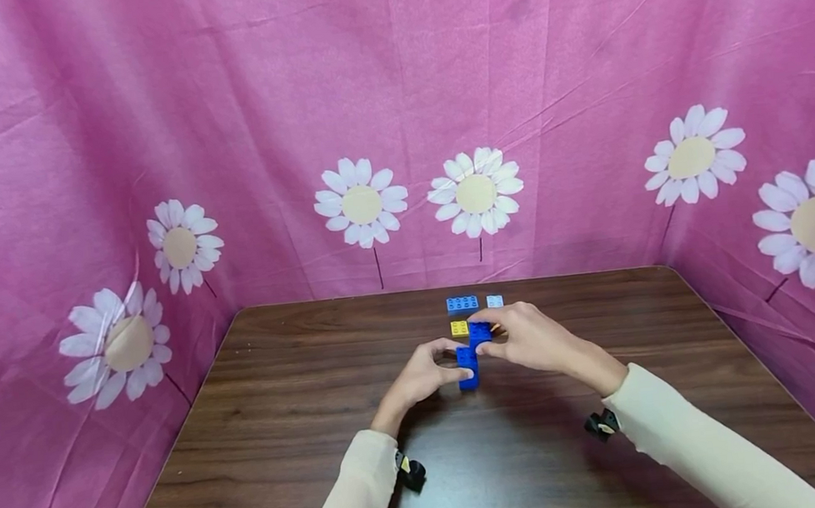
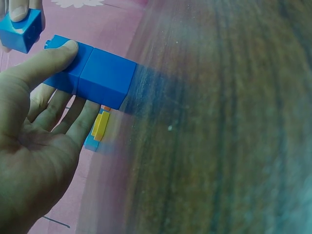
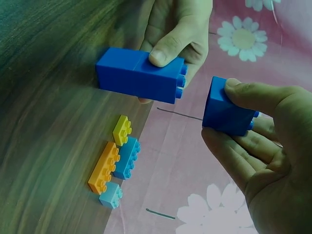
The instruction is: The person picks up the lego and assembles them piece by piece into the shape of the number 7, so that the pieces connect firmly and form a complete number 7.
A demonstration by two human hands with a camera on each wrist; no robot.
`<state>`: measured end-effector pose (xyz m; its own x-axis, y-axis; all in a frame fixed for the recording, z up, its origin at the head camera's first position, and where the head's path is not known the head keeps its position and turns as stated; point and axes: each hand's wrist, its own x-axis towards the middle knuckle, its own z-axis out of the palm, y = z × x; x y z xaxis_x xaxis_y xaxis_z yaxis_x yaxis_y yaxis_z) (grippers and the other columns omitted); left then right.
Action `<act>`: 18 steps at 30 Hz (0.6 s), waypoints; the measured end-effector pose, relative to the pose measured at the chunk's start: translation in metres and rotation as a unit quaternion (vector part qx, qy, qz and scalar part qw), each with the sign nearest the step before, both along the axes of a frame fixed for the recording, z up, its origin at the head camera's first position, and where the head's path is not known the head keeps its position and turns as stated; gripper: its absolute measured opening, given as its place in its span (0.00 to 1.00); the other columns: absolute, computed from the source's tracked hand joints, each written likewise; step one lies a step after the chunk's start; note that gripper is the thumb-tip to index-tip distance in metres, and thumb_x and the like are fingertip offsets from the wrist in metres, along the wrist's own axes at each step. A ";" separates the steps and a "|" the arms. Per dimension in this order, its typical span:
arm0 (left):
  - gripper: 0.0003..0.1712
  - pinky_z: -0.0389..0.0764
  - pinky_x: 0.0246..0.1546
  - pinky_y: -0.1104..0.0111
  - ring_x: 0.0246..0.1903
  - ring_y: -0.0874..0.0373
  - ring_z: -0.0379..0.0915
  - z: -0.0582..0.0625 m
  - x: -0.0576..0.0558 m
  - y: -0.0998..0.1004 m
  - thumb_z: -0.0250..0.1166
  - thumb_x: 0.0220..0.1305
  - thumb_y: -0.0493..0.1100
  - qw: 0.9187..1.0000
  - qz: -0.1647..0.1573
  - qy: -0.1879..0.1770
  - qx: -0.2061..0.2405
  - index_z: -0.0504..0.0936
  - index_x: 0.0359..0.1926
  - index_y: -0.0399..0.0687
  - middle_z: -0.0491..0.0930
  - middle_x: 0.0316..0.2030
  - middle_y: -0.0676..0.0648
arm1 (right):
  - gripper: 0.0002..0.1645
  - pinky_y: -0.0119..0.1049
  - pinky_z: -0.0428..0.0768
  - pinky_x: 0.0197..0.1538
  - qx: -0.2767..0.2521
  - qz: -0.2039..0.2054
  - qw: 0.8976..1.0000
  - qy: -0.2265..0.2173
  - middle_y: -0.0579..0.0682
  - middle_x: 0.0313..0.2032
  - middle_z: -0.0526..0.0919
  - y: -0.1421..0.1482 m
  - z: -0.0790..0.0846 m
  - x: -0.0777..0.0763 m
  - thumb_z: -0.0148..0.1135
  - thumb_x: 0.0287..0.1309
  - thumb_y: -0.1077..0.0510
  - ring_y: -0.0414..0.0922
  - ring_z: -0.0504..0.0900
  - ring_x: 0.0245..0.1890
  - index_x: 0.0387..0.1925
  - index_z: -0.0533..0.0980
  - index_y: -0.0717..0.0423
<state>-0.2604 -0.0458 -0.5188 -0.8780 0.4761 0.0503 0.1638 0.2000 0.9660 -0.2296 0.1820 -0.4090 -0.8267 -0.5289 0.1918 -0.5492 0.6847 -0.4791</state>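
Observation:
Two dark blue toy building bricks, joined end to end as a stack (image 3: 139, 73), stand upright in my left hand (image 1: 420, 377). Its thumb presses one face of the upper brick while the fingers lie behind. Whether the stack's base touches the table cannot be told. My right hand (image 1: 534, 338) pinches a single dark blue brick (image 3: 224, 109) between thumb and fingers. That brick is held apart from the stack, a little above its studded top, as the right wrist view shows. In the left wrist view the stack (image 2: 105, 78) is seen close up.
Toward the far edge of the brown wooden table (image 1: 285, 435) lie a yellow brick (image 1: 459, 328), a long lighter blue brick (image 1: 462, 303), a pale blue brick (image 1: 494, 301) and an orange brick (image 3: 103, 168). A pink flowered curtain (image 1: 392, 54) surrounds the table's back and sides.

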 end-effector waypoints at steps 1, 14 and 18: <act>0.21 0.83 0.47 0.71 0.44 0.60 0.82 0.000 0.000 0.000 0.78 0.63 0.38 1.000 0.000 0.001 0.000 0.86 0.56 0.38 0.87 0.50 0.42 | 0.26 0.38 0.90 0.44 -0.001 0.002 1.000 0.002 0.54 0.50 0.91 0.000 0.000 -0.001 0.75 0.66 0.55 0.46 0.92 0.46 0.63 0.82 0.58; 0.21 0.81 0.51 0.68 0.46 0.62 0.80 0.000 0.000 -0.001 0.77 0.64 0.40 1.000 -0.003 0.002 -0.012 0.83 0.55 0.40 0.85 0.52 0.44 | 0.26 0.39 0.91 0.45 0.009 0.018 1.000 0.006 0.58 0.54 0.90 -0.010 0.000 -0.003 0.75 0.65 0.56 0.48 0.92 0.46 0.62 0.82 0.60; 0.20 0.80 0.53 0.66 0.48 0.61 0.79 0.001 0.000 -0.001 0.77 0.64 0.41 1.000 -0.005 0.001 -0.015 0.83 0.54 0.42 0.85 0.52 0.46 | 0.26 0.40 0.91 0.45 0.016 0.024 0.999 0.019 0.58 0.54 0.90 -0.011 -0.001 -0.005 0.76 0.65 0.56 0.48 0.92 0.45 0.61 0.82 0.61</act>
